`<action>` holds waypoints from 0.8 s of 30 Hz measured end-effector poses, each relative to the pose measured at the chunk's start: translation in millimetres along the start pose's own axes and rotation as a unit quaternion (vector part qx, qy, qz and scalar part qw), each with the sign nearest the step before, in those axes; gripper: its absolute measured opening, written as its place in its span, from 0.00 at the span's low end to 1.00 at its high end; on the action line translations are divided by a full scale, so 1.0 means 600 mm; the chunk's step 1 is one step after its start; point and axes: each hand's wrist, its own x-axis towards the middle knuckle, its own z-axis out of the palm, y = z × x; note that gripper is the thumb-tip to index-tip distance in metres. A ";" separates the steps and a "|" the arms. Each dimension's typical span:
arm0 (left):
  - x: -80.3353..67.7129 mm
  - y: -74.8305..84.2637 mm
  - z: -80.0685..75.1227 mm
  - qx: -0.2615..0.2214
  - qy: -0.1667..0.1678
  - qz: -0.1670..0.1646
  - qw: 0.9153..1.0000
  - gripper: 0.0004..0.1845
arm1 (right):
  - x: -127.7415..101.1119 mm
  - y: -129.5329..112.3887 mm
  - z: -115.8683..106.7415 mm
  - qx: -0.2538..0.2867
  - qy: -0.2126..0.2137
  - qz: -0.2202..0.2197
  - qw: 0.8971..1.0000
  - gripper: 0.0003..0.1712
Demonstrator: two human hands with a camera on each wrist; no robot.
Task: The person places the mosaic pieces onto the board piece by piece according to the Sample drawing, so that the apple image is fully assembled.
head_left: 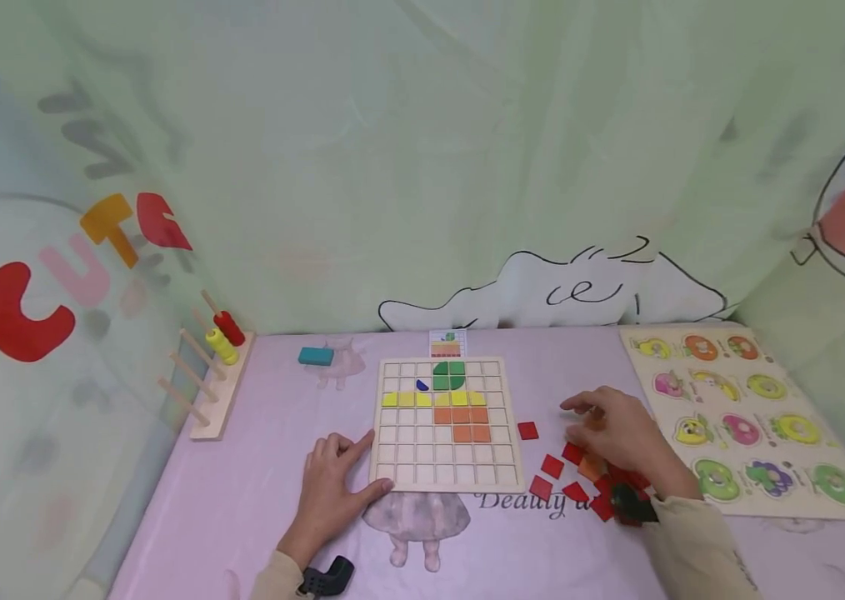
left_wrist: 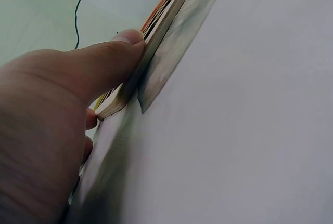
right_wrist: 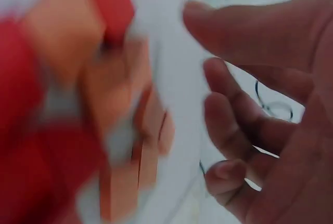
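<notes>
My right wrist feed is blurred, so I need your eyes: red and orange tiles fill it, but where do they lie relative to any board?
Observer: The loose tiles lie on the table just right of a wooden grid board, partly under the right hand.
Operator: Is the other hand busy?
Observer: The left hand rests at the board's near left corner, with its thumb pressed against the board's edge.
Operator: What is already on the board?
Observer: Green pieces near the top, a yellow row below them, then orange squares.
</notes>
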 end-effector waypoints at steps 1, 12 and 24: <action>0.000 -0.001 -0.001 0.000 0.002 0.001 1.000 0.41 | -0.004 0.011 -0.004 -0.004 -0.008 0.000 1.000 0.23; -0.002 0.001 -0.003 -0.007 0.008 0.003 1.000 0.41 | -0.016 0.046 0.003 -0.018 -0.030 0.004 0.999 0.15; -0.002 0.004 -0.001 -0.010 0.003 -0.004 1.000 0.41 | -0.015 0.046 0.001 0.018 -0.037 -0.030 0.999 0.15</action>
